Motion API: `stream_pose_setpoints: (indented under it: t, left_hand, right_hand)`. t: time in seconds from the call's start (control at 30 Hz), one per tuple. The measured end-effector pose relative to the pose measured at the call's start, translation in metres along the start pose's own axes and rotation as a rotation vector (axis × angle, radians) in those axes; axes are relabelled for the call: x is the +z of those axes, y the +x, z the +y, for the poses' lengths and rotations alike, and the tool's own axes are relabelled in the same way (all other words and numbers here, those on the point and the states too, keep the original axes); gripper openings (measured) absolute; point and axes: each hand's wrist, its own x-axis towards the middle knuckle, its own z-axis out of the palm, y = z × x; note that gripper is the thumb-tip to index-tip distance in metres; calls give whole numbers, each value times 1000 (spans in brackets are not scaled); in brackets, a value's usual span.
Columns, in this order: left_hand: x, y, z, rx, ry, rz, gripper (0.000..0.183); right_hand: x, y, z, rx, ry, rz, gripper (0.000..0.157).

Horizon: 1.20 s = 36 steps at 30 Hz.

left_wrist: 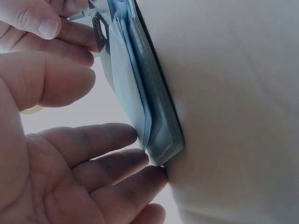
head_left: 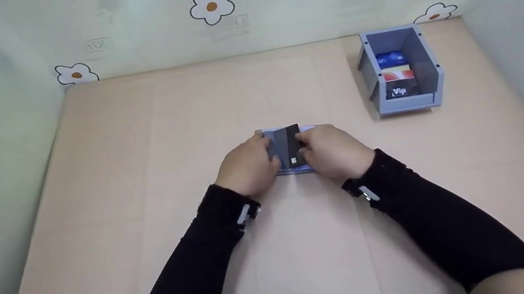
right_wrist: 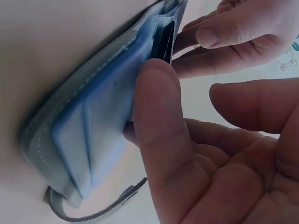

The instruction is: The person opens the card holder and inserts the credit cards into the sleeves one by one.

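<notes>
Head: both hands [head_left: 250, 166] [head_left: 336, 150], loose-fingered, against wallet [right_wrist: 105, 123]

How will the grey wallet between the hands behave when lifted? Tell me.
The wallet would probably flex rather than stay rigid, since its thin sleeves stand apart from the cover. It is likely fairly light, judging by its slim build. Its strap, sticking out past the edge, may dangle or swing.
</notes>
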Motion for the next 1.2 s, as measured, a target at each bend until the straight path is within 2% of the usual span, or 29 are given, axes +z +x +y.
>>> stream_pose_setpoints:
  t: [0.23,0.6,0.87,1.2]
  left_hand:
    - [0,0,-1,8,0,-3,57]
    - [0,0,-1,10,-10,0,57]
    - [0,-1,-1,21,6,-1,58]
    - [-1,-1,-1,14,1,-8,58]
  right_hand:
    - [0,-5,-2,-76,-71,27,15]
    - [0,-7,-6,-91,-116,10,17]
    - [3,-9,-7,-147,-145,0,21]
    - [4,-8,-5,-140,-97,16,20]
